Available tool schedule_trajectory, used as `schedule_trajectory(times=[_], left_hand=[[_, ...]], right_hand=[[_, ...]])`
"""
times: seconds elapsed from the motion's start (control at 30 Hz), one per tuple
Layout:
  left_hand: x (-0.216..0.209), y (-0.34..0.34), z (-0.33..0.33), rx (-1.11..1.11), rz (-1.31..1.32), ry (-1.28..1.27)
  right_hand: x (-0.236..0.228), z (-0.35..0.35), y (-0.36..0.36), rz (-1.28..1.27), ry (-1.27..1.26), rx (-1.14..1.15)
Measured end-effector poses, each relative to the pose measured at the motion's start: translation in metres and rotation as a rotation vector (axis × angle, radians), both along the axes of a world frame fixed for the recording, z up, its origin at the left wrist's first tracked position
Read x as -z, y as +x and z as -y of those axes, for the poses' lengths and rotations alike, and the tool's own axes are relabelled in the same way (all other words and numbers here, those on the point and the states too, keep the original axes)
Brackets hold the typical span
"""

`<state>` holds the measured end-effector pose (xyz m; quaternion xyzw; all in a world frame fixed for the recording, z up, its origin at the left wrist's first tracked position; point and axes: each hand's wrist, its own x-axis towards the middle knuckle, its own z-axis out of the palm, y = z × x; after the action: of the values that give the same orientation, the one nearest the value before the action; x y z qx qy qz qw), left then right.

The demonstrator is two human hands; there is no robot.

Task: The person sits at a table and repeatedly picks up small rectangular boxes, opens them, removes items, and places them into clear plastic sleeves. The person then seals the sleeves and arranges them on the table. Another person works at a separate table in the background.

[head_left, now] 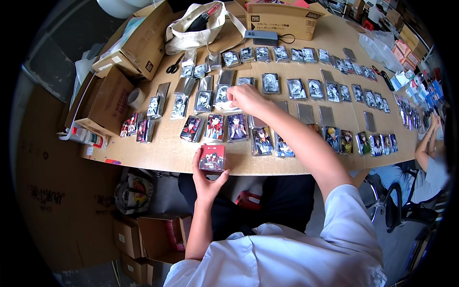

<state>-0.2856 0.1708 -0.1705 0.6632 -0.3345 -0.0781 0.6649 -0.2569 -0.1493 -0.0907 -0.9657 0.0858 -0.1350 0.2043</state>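
At the table's near edge my left hand (206, 184) grips a small red box (213, 157) with printed figures on its front, thumb on one side and fingers on the other. My right arm stretches forward over the rows. The fingers of my right hand (247, 99) are pinched together at a stack of grey picture cards (221, 93) in the middle row; a whitish edge shows under them, but what they hold is too small to tell. Between the hands lie colour picture card stacks in clear sleeves, among them a red one (215, 127) and a purple one (236, 126).
Several rows of sleeved card stacks cover the table (143, 160). Behind them are a cloth bag (191, 38), scissors (175, 65) and a cardboard box (282, 21). An open carton (107, 103) and a tape roll (136, 98) stand left. Another person (430, 162) sits at right.
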Motion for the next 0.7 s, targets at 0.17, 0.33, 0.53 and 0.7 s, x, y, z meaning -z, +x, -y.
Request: schedule_trajectory(times=[0.17, 0.33, 0.53, 0.7], left_hand=[[-0.020, -0.011, 0.001, 0.001, -0.144, -0.126], [-0.057, -0.025, 0.006, 0.243, -0.703, -0.284], [-0.067, -0.031, 0.024, 0.272, -0.762, -0.307], [-0.059, -0.033, 0.019, 0.280, -0.830, -0.247]], right_hand=[[-0.044, -0.035, -0.054, 0.351, 0.048, -0.073], [-0.083, -0.108, -0.166, 0.237, 0.844, 0.038], [-0.035, -0.167, -0.215, 0.136, 1.164, 0.195], [-0.024, -0.183, -0.212, 0.294, 0.774, 0.189]])
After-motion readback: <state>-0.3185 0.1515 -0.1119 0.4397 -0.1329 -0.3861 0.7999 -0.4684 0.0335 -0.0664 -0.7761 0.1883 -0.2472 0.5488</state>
